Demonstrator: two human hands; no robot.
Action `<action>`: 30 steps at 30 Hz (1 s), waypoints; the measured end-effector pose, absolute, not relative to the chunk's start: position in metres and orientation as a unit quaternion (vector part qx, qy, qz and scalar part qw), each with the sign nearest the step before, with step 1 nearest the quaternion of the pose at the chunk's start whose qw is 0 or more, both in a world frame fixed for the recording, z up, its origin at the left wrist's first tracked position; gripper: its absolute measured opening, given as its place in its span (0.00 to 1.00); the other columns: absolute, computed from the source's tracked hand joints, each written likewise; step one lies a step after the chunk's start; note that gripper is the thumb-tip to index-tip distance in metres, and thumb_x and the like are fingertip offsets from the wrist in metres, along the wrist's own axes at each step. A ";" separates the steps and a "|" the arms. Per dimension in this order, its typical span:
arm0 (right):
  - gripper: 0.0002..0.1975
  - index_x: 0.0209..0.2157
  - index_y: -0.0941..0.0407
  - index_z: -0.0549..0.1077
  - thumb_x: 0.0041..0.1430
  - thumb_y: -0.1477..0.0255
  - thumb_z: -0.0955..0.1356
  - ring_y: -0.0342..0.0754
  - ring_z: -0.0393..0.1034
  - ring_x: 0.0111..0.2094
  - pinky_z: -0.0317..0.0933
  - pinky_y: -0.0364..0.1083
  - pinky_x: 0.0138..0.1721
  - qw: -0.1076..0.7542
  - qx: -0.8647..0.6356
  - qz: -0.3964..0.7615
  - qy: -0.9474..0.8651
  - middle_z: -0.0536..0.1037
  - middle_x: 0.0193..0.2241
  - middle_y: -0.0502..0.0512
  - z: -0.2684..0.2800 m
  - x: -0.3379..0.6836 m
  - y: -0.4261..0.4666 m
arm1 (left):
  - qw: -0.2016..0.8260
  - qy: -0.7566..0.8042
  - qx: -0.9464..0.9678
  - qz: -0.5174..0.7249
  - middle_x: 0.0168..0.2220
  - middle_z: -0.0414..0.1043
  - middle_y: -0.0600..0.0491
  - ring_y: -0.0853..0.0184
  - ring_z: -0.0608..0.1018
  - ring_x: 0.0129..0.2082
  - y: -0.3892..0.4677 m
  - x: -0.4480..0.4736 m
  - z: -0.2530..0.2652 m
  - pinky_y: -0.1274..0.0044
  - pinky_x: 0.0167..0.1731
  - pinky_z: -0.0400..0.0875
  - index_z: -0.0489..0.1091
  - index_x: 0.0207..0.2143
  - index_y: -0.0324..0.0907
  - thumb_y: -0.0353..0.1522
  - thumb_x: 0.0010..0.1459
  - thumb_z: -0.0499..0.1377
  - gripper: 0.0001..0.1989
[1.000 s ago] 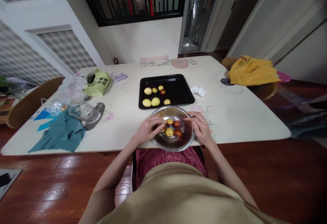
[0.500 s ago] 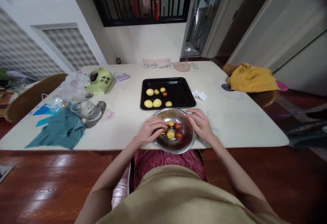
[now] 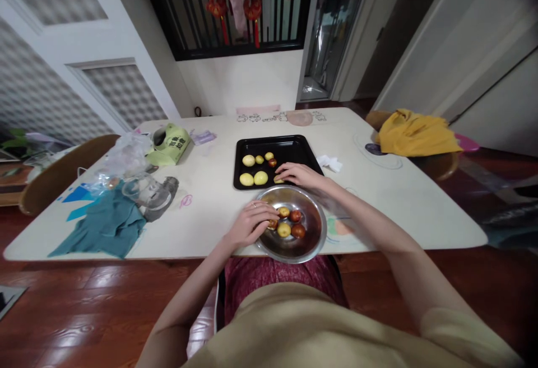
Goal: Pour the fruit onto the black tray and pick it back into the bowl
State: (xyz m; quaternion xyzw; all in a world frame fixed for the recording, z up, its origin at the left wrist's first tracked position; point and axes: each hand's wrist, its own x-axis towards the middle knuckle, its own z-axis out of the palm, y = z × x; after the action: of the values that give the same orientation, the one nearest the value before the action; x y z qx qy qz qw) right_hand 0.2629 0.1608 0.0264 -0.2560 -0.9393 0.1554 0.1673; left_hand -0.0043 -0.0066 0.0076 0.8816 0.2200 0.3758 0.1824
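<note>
A metal bowl [image 3: 313, 245] sits at the table's front edge with several small round yellow and red-brown fruits in it. My left hand [image 3: 252, 223] curls over the bowl's left rim, its fingertips closed around a brownish fruit [image 3: 272, 224] that is partly hidden. Beyond the bowl lies a black tray [image 3: 294, 147] holding several pale yellow fruits [image 3: 260, 177] of different sizes and one dark red fruit [image 3: 272, 162]. Over the tray's near side, my right hand [image 3: 300, 175] has its fingertips on a small yellow fruit [image 3: 278, 179], mostly covered by the fingers.
On the left of the table [image 3: 210, 211] are a teal cloth [image 3: 105, 225], a clear plastic container [image 3: 153, 194], a plastic bag [image 3: 126, 155] and a green box [image 3: 170, 144]. A crumpled tissue [image 3: 330, 163] lies right of the tray. A yellow cloth [image 3: 416, 133] drapes over a chair.
My right hand has left the bowl's right rim and moved forward and left onto the small yellow fruit in the tray. My left hand stays at the bowl. The view has shifted slightly.
</note>
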 end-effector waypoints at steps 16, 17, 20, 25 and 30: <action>0.19 0.55 0.59 0.79 0.62 0.76 0.72 0.53 0.80 0.47 0.74 0.51 0.51 0.212 -0.286 0.151 -0.922 0.82 0.51 0.63 0.023 0.258 0.169 | 0.188 0.225 0.877 0.379 0.50 0.84 0.46 0.58 0.83 0.52 -0.007 -0.004 0.008 0.58 0.58 0.73 0.78 0.52 0.43 0.36 0.77 0.48 0.19; 0.19 0.55 0.59 0.79 0.63 0.76 0.71 0.53 0.80 0.45 0.74 0.51 0.49 0.232 -0.286 0.151 -0.917 0.82 0.50 0.63 0.026 0.260 0.165 | 0.187 0.226 0.878 0.379 0.50 0.84 0.46 0.58 0.83 0.52 -0.007 -0.003 0.008 0.59 0.58 0.73 0.78 0.52 0.43 0.36 0.77 0.48 0.19; 0.19 0.56 0.58 0.79 0.65 0.73 0.69 0.51 0.78 0.42 0.75 0.50 0.46 0.287 -0.284 0.156 -0.902 0.80 0.49 0.62 0.039 0.270 0.144 | 0.187 0.228 0.879 0.375 0.50 0.84 0.46 0.58 0.83 0.52 -0.007 -0.003 0.008 0.58 0.59 0.73 0.78 0.52 0.43 0.36 0.77 0.47 0.19; 0.17 0.57 0.53 0.77 0.69 0.69 0.69 0.54 0.78 0.51 0.74 0.53 0.53 0.279 -0.263 0.176 -0.907 0.79 0.52 0.59 0.064 0.284 0.084 | 0.188 0.229 0.879 0.374 0.50 0.84 0.45 0.58 0.83 0.52 -0.008 -0.003 0.010 0.58 0.59 0.72 0.78 0.51 0.42 0.36 0.77 0.48 0.19; 0.14 0.55 0.52 0.77 0.70 0.70 0.69 0.55 0.78 0.50 0.75 0.55 0.52 0.201 -0.252 0.167 -0.932 0.81 0.50 0.59 0.059 0.285 0.049 | 0.190 0.225 0.879 0.375 0.49 0.84 0.45 0.58 0.83 0.52 -0.008 -0.003 0.011 0.59 0.59 0.72 0.78 0.51 0.42 0.36 0.77 0.47 0.20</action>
State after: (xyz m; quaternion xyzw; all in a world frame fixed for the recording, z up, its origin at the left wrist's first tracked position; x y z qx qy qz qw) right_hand 0.2845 0.0487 0.0590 -0.2517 -0.9319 0.1668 0.2007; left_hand -0.0026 -0.0083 0.0109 0.8792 0.2251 0.3746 0.1897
